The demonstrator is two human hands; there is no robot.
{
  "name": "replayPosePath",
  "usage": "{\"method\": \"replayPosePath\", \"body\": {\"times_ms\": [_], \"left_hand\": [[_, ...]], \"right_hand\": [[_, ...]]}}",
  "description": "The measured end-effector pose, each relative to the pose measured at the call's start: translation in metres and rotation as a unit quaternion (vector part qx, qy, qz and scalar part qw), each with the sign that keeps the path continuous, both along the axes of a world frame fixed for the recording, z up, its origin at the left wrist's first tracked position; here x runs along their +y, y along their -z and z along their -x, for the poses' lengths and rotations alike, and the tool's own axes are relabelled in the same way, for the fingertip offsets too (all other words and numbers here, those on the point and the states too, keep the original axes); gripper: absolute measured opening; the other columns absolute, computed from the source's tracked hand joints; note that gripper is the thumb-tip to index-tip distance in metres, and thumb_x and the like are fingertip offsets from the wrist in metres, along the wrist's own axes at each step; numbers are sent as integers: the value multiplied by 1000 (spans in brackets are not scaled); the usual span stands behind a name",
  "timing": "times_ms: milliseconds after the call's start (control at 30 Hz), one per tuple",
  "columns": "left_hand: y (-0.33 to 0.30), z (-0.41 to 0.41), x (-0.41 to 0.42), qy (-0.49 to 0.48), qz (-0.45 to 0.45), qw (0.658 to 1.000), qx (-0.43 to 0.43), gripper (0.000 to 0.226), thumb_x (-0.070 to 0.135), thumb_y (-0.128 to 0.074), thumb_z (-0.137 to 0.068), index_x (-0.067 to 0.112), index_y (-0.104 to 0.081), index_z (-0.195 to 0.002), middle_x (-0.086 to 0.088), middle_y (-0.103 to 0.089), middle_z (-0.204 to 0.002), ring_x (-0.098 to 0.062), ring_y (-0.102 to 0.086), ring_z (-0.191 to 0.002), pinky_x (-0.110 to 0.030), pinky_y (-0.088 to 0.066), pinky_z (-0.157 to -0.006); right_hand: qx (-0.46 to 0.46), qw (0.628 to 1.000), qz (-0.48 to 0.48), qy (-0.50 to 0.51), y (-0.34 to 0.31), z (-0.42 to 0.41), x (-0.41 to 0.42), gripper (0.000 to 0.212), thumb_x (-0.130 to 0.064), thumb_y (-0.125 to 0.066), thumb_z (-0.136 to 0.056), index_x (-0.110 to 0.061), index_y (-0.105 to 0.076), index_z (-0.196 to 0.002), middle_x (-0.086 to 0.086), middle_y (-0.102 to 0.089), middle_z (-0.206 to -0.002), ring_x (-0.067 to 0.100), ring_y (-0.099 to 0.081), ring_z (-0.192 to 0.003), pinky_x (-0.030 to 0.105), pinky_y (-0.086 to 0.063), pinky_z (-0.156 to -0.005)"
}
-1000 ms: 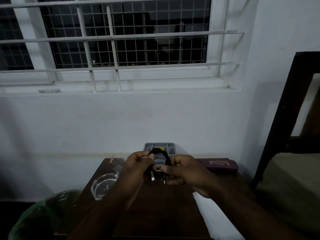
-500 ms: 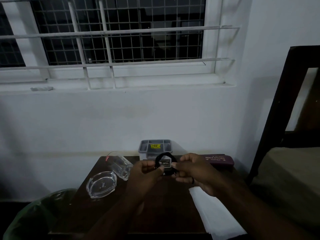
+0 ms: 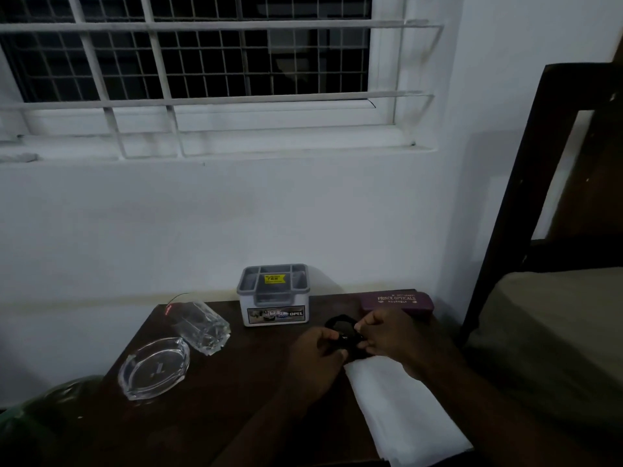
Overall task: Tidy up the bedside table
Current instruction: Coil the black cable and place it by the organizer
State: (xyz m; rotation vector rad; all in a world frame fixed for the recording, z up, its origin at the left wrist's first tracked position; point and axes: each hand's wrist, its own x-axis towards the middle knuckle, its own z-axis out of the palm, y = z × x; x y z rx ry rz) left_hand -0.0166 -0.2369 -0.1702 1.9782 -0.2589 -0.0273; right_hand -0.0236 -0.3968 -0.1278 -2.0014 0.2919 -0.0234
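On the dark wooden bedside table, both my hands hold a coiled black cable low over the right half, just beyond a folded white cloth. My left hand pinches the coil's near side and my right hand grips its right side. A grey and white organiser box with compartments and a yellow sticker stands at the back middle. A purple spectacle case lies at the back right.
A clear glass tumbler lies on its side at the back left, with a glass ashtray in front of it. A green-lined bin stands left of the table. A dark bed frame and mattress are at the right.
My hands have carried the coiled cable down and to the right, from in front of the organiser box to just above the white cloth. The view has tilted downward.
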Motion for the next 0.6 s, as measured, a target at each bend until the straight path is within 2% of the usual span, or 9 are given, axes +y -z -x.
{"method": "replayPosePath", "body": {"times_ms": [100,167,200,267,300,333,400,467,600], "left_hand": [[4,-16,3,38,-63,996,-40,29,11,-69,-84,17,-62,-112,2,-64,-113,-7,-61,-104,-21,-52,-88],[4,-24,7,65,-130,985,-98,35,14,-65,-86,17,-58,-120,1,-60,-121,-7,-55,-111,-22,-46,-97],[6,-26,9,76,-159,975,-132,40,15,-62,-88,16,-54,-127,1,-56,-128,-6,-49,-116,-20,-40,-102],[13,-24,12,87,-189,961,-182,53,16,-55,-93,12,-39,-143,0,-38,-148,-8,-32,-136,-8,-18,-112],[17,-22,13,88,-199,957,-192,56,16,-51,-95,12,-32,-148,1,-27,-155,-8,-20,-143,-3,-8,-111],[22,-19,14,88,-206,954,-197,57,17,-47,-97,13,-28,-150,2,-18,-159,-8,-14,-146,-2,-4,-110],[30,-17,13,101,-230,946,-204,57,21,-42,-99,18,-22,-153,2,-12,-162,-8,-10,-148,-13,-8,-117],[33,-20,10,112,-270,934,-207,58,24,-37,-101,19,-13,-154,2,-9,-163,-8,-8,-149,-23,-7,-121],[32,-27,6,116,-311,920,-209,60,27,-31,-103,16,-2,-154,-1,1,-164,-11,0,-150,-25,1,-120]], "right_hand": [[-27,997,68,-11,9,-14,3,15,-14,-63,-91,-2,-71,-88,18,-73,-89,28,-71,-84,43,-59,-82],[-45,991,122,-28,13,-22,6,17,-18,-63,-91,-4,-73,-92,15,-74,-93,25,-69,-86,39,-57,-83],[-51,984,163,-41,13,-25,7,18,-21,-64,-91,-6,-73,-95,13,-73,-97,22,-68,-88,35,-54,-83],[-61,965,249,-62,12,-29,8,24,-27,-64,-90,-10,-72,-105,7,-70,-107,18,-64,-96,28,-49,-86],[-62,955,279,-75,11,-32,9,27,-28,-64,-90,-11,-69,-110,6,-68,-112,18,-62,-102,28,-47,-90],[-53,944,311,-95,11,-33,10,29,-27,-63,-90,-12,-67,-115,6,-66,-117,18,-61,-107,28,-45,-95],[-10,919,370,-138,10,-36,11,31,-24,-60,-92,-12,-65,-120,8,-64,-123,22,-60,-113,30,-44,-100],[-1,906,396,-148,14,-38,9,29,-20,-56,-93,-11,-66,-118,11,-65,-121,25,-61,-112,31,-44,-99],[-10,888,423,-179,23,-44,5,33,-20,-50,-97,-11,-60,-127,9,-60,-131,22,-56,-118,24,-34,-103]]}}
